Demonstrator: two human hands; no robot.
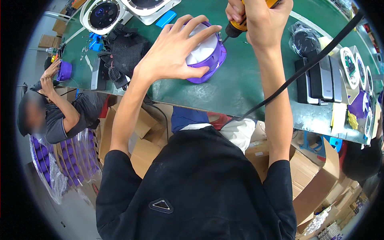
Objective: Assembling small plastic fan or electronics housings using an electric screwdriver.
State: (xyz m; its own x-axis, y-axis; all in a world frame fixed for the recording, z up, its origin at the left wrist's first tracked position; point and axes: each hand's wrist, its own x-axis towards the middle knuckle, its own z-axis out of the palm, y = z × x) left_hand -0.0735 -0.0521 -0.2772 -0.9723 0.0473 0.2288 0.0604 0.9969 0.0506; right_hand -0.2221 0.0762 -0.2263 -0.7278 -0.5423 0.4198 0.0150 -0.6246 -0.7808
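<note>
A round purple housing [216,60] with a white fan-like inside lies on the green table. My left hand [176,50] spans it from the left, fingers spread over its top and thumb against its near side, gripping it. In my right hand [266,20] is a yellow-and-black power screwdriver [237,27], fingers closed round its body. Its thin bit points down and left, close to the housing's right rim; whether the tip touches a screw is too small to tell. The upper part of the tool lies beyond the top edge of the picture.
A thick black cable [296,76] crosses my right forearm. Dark mesh bags [128,50] lie left of my left hand, white round units [105,16] behind. Grey-black boxes [320,78] stand at right. A co-worker [66,114] handles another purple part [65,71] at far left.
</note>
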